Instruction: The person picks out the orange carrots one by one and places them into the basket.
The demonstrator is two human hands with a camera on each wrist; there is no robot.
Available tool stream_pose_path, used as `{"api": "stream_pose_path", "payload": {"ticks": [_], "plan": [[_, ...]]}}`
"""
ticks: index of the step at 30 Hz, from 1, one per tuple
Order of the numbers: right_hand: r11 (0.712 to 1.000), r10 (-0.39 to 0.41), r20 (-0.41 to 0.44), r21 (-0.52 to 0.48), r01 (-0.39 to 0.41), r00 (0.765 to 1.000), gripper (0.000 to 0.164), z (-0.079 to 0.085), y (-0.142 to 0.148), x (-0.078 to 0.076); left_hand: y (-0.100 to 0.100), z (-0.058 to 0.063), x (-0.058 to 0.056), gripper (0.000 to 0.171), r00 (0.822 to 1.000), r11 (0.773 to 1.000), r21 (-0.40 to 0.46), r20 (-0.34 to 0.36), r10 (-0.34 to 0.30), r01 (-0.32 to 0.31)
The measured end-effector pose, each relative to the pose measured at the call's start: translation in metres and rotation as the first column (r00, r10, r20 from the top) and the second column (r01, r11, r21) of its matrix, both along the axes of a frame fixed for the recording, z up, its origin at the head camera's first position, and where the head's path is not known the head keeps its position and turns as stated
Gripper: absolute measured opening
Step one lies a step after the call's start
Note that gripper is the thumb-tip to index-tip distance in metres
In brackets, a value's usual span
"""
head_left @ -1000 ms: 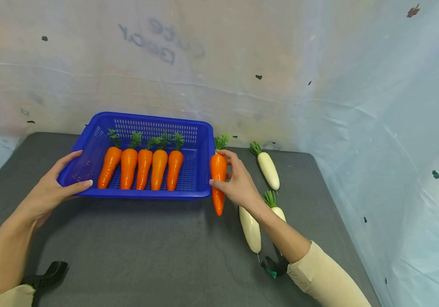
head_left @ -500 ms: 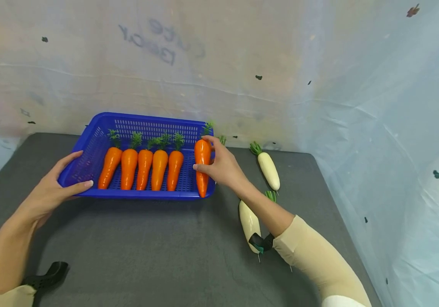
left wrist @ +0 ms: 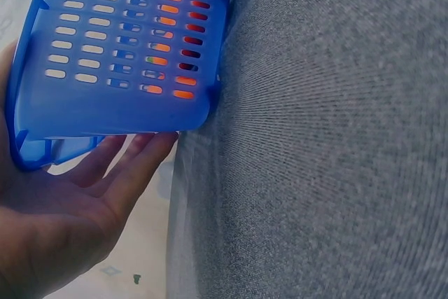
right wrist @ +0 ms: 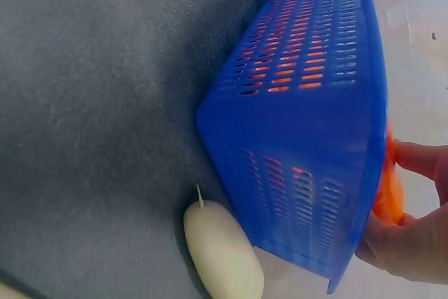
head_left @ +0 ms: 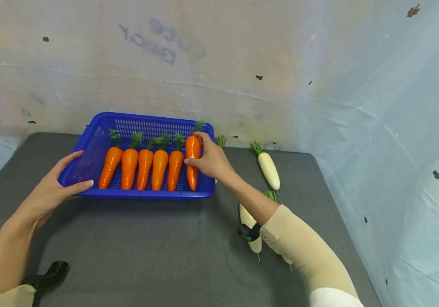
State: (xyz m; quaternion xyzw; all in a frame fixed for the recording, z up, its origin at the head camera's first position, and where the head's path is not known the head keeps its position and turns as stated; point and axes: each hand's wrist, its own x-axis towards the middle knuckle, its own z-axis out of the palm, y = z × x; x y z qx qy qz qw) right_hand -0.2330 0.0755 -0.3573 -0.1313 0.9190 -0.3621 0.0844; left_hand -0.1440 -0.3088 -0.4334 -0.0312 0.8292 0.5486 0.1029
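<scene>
A blue slotted basket (head_left: 142, 194) stands on the dark grey table, with a row of several orange carrots (head_left: 129, 168) side by side inside it, green tops toward the far wall. My left hand (head_left: 56, 185) grips the basket's left end, thumb over the near rim; the left wrist view shows its fingers (left wrist: 133, 166) around the corner. At the basket's right end, my right hand (head_left: 213, 157) pinches another carrot (head_left: 193, 155) between thumb and fingers, parallel to the row. In the right wrist view this carrot (right wrist: 390, 190) shows orange above the basket's rim, partly hidden by it.
White radishes lie right of the basket: one radish (head_left: 268, 170) toward the back, and another radish (head_left: 255, 245) partly under the right forearm. One more radish (right wrist: 222, 253) lies close by the basket's right end. A plastic sheet wall (head_left: 234, 51) rises behind the table.
My right hand has carried the carrot leftward from outside the basket's right rim to inside it, beside the row. The left hand and basket have stayed in place.
</scene>
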Motion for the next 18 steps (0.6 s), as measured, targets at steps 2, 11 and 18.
{"api": "stream_pose_path", "payload": {"ticks": [2,11,18], "plan": [[1.000,-0.006,0.006,-0.020,0.006,1.000,0.080,-0.002,-0.004,-0.001,0.000,0.000,0.000,0.084,1.000,1.000,-0.007,-0.002,-0.001,0.001],[0.858,-0.090,0.295,-0.461,0.224,0.951,0.077,-0.026,-0.028,-0.008,0.000,0.000,0.000,0.083,1.000,1.000,-0.013,-0.006,-0.005,0.005],[0.806,-0.148,0.320,-0.509,0.302,0.936,0.076,-0.040,-0.042,-0.015,0.000,0.000,0.000,0.084,1.000,1.000,0.004,-0.007,0.002,-0.002]]}}
